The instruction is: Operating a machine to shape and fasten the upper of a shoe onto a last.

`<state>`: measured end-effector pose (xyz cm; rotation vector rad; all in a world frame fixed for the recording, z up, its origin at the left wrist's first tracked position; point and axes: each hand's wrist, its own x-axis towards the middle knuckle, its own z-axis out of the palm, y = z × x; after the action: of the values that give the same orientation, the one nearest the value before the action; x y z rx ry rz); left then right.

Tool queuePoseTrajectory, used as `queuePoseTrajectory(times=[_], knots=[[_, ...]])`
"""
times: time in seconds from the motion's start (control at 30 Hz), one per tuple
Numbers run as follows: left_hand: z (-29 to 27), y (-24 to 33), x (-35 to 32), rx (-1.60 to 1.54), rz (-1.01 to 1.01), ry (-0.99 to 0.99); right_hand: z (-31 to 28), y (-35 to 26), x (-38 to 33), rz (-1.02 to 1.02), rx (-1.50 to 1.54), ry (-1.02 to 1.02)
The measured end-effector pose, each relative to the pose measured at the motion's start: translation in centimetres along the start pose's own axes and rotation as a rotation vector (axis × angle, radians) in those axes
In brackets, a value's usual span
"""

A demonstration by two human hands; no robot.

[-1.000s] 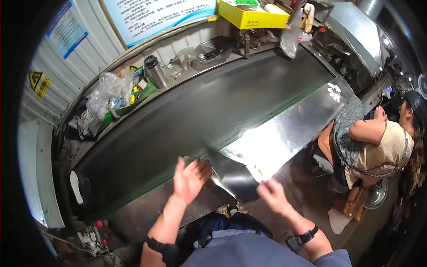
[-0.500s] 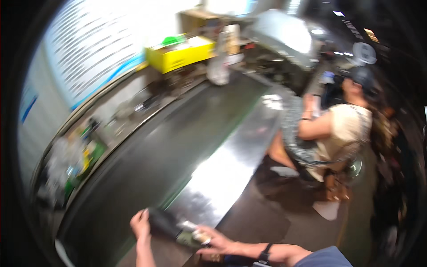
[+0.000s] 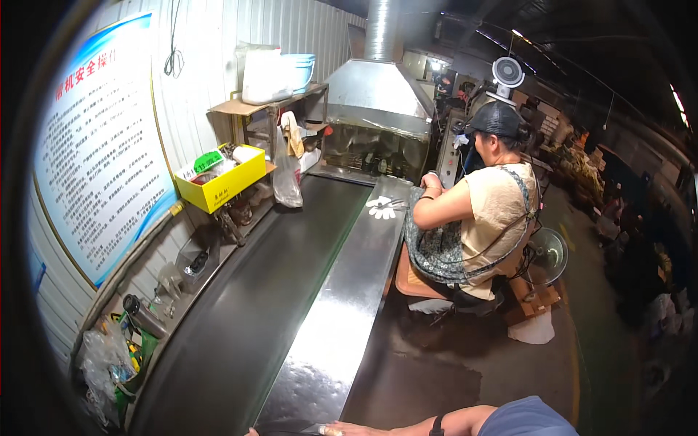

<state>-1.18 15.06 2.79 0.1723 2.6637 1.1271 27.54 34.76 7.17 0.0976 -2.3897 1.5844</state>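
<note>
My right hand (image 3: 356, 430) comes in along the lower edge, over the near end of the shiny metal ledge (image 3: 338, 312). Only its upper side shows, with a pale wrap on one finger. Against its fingertips lies a dark item (image 3: 291, 428), mostly cut off by the frame; its kind does not show. Of my left hand (image 3: 252, 432) just a bit of a fingertip is visible at that item's left end. How the fingers of either hand are bent is hidden. Left of the ledge runs a wide dark conveyor belt (image 3: 254, 283).
A seated person (image 3: 480, 211) in cap and apron works right of the ledge's far end, beside white gloves (image 3: 381, 208). A metal hood (image 3: 378, 91) stands over the belt's far end. A yellow box (image 3: 222, 182) and plastic bags (image 3: 102, 363) line the left; a fan (image 3: 547, 256) stands right.
The view has lifted toward the far end, and my hands have dropped to the lower edge. Earlier, both hands were at a dark item with a greenish end, blurred.
</note>
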Motion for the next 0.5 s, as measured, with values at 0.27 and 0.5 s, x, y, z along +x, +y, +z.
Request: queuePoseTrajectory(times=[0.27,0.5], knots=[[3.1,3.8,-0.8,0.089,-0.171,-0.006,-1.4,-1.0,0.9,-0.086,0.023,-0.036],[2.0,8.5,-2.4,0.239,-0.133,0.023,-1.6,2.5,0.6,0.008,0.080,-0.153]])
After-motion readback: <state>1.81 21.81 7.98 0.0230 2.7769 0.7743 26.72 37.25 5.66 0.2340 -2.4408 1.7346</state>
